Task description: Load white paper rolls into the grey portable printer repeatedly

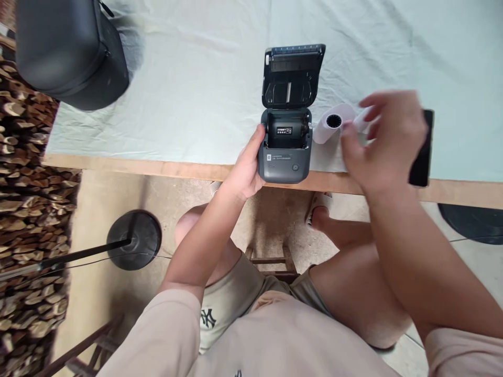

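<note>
My left hand (248,165) grips a dark grey portable label printer (285,165) by its left side, at the table's front edge. The printer's lid (291,78) stands raised, and I see a hollow paper bay with a small printed label inside. Right beside the printer lies a white paper roll (324,131) with a dark core. My right hand (387,136), blurred by motion, is just right of that roll, thumb and fingers bent but apart. Another white piece (361,121), perhaps a second roll, shows partly behind its fingers; I cannot tell whether they touch it.
A black phone (422,157) lies partly behind my right wrist. On the far left of the cloth-covered table (196,78) stands a black zipped case (74,52). Below are a round black stand base (135,238) and stacked firewood (33,220). The wooden table edge (176,171) runs across.
</note>
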Action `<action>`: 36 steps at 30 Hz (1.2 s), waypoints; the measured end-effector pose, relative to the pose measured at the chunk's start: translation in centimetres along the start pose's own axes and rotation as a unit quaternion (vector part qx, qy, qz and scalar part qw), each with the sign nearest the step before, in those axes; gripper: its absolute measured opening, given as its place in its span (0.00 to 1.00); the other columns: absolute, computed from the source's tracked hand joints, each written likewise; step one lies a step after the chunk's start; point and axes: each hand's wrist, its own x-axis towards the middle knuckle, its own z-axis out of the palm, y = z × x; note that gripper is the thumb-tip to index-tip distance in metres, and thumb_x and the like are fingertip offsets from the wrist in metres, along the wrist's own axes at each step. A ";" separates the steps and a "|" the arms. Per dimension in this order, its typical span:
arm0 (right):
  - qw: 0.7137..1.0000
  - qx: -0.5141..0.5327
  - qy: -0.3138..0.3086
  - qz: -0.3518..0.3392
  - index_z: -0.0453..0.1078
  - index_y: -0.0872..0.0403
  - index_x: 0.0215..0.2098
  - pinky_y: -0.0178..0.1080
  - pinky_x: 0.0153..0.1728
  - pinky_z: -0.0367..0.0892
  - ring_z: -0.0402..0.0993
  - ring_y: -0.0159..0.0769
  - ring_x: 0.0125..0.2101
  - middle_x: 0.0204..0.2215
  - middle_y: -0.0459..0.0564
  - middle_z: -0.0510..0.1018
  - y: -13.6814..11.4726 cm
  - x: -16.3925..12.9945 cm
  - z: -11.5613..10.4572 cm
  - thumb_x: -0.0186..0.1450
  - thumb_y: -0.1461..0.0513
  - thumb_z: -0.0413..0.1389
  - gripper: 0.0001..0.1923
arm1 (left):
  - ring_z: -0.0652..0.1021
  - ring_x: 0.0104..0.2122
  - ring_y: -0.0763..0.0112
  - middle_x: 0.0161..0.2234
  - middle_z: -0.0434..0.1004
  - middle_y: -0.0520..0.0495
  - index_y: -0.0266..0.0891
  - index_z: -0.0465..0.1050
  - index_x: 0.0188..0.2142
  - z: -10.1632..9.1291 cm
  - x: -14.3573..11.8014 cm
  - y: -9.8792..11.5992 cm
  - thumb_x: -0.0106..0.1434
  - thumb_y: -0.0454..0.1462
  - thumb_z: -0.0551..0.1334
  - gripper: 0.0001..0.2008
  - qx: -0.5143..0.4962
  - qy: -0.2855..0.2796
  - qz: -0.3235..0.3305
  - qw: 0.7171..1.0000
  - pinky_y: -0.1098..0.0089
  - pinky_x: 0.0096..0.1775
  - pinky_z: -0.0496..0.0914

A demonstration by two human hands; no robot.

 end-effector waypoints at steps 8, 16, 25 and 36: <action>0.992 0.016 -0.110 0.065 0.66 0.47 0.52 0.38 0.39 0.65 0.68 0.33 0.38 0.51 0.53 0.71 -2.1 0.7 2.9 0.63 0.59 0.55 0.18 | 0.76 0.61 0.58 0.50 0.82 0.49 0.44 0.72 0.58 -0.2 0.0 -0.2 0.71 0.56 0.53 0.27 0.001 -0.001 0.013 1.000 0.62 0.59 0.77; 0.824 0.492 -0.146 0.242 0.55 0.51 0.57 0.39 0.35 0.67 0.73 0.37 0.45 0.55 0.58 0.70 0.5 2.7 3.8 0.62 0.50 0.45 0.27 | 0.75 0.62 0.57 0.50 0.82 0.49 0.43 0.73 0.56 0.1 -0.2 0.0 0.71 0.55 0.54 0.25 0.001 0.004 0.011 1.000 0.62 0.58 0.78; 0.838 0.473 -0.213 0.171 0.52 0.48 0.60 0.49 0.48 0.73 0.72 0.42 0.53 0.60 0.58 0.68 3.6 2.3 5.5 0.64 0.46 0.46 0.29 | 0.74 0.63 0.56 0.50 0.82 0.48 0.40 0.74 0.53 0.3 -0.3 0.0 0.71 0.54 0.54 0.24 -0.007 0.002 0.018 1.000 0.61 0.60 0.77; 0.815 0.502 -0.204 0.207 0.57 0.46 0.58 0.50 0.56 0.72 0.71 0.40 0.56 0.56 0.55 0.71 3.1 1.8 5.6 0.60 0.43 0.54 0.33 | 0.76 0.61 0.57 0.49 0.83 0.48 0.42 0.74 0.55 -0.1 -0.2 -0.2 0.71 0.56 0.54 0.26 0.005 0.000 0.018 1.000 0.62 0.58 0.78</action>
